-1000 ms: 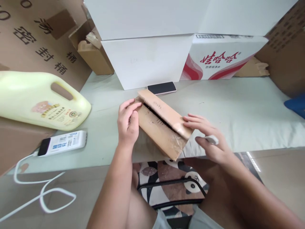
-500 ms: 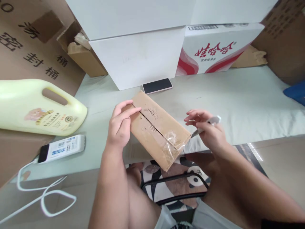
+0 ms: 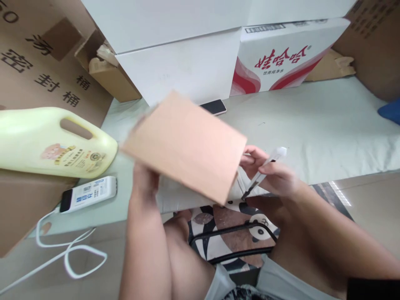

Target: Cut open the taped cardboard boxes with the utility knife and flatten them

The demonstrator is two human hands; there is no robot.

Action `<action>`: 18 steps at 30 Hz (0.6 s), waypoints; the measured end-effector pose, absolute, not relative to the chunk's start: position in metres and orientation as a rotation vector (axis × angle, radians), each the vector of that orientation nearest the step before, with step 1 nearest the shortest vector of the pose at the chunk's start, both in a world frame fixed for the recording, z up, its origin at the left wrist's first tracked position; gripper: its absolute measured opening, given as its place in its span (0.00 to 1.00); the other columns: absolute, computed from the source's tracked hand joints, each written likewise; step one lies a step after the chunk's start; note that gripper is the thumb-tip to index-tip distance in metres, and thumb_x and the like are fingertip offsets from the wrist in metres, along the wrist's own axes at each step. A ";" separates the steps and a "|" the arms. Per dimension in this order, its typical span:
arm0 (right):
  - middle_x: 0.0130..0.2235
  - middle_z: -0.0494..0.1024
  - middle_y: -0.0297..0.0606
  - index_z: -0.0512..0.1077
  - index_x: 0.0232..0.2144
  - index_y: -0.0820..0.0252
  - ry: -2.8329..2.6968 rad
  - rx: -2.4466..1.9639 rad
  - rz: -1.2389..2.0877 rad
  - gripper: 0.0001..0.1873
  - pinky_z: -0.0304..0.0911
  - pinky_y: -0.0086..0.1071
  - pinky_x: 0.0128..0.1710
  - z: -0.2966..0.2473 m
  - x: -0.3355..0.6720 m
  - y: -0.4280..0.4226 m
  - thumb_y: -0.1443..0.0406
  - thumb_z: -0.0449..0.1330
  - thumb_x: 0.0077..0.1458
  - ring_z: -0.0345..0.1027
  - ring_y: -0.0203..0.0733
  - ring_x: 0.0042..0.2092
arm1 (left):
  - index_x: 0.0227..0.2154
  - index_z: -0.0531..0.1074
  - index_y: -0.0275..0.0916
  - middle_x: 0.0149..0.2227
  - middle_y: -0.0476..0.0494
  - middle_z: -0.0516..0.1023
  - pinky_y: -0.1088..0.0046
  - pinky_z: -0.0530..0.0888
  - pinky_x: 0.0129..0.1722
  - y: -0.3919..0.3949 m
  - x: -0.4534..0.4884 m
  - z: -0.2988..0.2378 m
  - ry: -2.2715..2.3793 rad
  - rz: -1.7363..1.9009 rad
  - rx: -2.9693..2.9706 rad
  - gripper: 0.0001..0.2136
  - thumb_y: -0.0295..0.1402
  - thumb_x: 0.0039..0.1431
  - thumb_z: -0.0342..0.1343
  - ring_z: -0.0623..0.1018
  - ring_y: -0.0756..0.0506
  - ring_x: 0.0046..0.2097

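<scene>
A small cardboard box (image 3: 190, 146) is held up above the table's front edge, tilted, with a plain unbroken face toward me and slightly blurred. My left hand (image 3: 145, 179) grips it from beneath at the left, and most of its fingers are hidden behind the box. In my right hand (image 3: 273, 171) is a utility knife (image 3: 258, 178) with a whitish body, its dark blade tip pointing down and left. The right fingertips are at the box's right edge; whether they press on it I cannot tell.
A phone (image 3: 215, 107) lies behind the box, partly covered by it. White cartons (image 3: 187, 62) stand along the back. At left are a pale yellow jug (image 3: 53, 143) and a white power bank (image 3: 89, 193) with a cable. Below is a panda-patterned stool (image 3: 225, 229).
The box has been lifted and turned over, so its slit, taped side no longer shows. My left hand has moved under it. The knife now points more steeply downward.
</scene>
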State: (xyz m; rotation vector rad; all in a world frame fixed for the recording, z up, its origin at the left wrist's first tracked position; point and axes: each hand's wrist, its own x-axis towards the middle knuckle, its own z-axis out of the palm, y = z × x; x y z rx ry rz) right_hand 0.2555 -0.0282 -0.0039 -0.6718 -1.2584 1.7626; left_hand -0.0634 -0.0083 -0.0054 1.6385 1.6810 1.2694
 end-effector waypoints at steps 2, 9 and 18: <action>0.56 0.81 0.28 0.76 0.48 0.43 -1.354 -0.682 1.619 0.22 0.54 0.52 0.71 0.001 0.257 -0.030 0.61 0.61 0.48 0.69 0.50 0.65 | 0.29 0.75 0.41 0.25 0.41 0.78 0.60 0.79 0.29 -0.010 -0.050 -0.007 1.608 1.092 1.530 0.31 0.57 0.67 0.35 0.79 0.39 0.31; 0.66 0.72 0.25 0.76 0.50 0.40 -1.235 -0.805 1.554 0.24 0.64 0.59 0.64 0.010 0.269 -0.029 0.51 0.59 0.49 0.59 0.54 0.71 | 0.34 0.77 0.38 0.30 0.38 0.82 0.67 0.73 0.29 -0.020 -0.020 -0.002 1.300 0.382 0.944 0.33 0.66 0.53 0.49 0.80 0.41 0.30; 0.64 0.75 0.25 0.82 0.42 0.41 -1.450 -0.839 1.593 0.19 0.44 0.60 0.73 0.007 0.266 -0.029 0.46 0.64 0.50 0.49 0.58 0.75 | 0.58 0.70 0.44 0.62 0.36 0.74 0.53 0.73 0.60 -0.010 -0.009 -0.019 1.466 1.540 1.686 0.24 0.47 0.62 0.52 0.70 0.37 0.66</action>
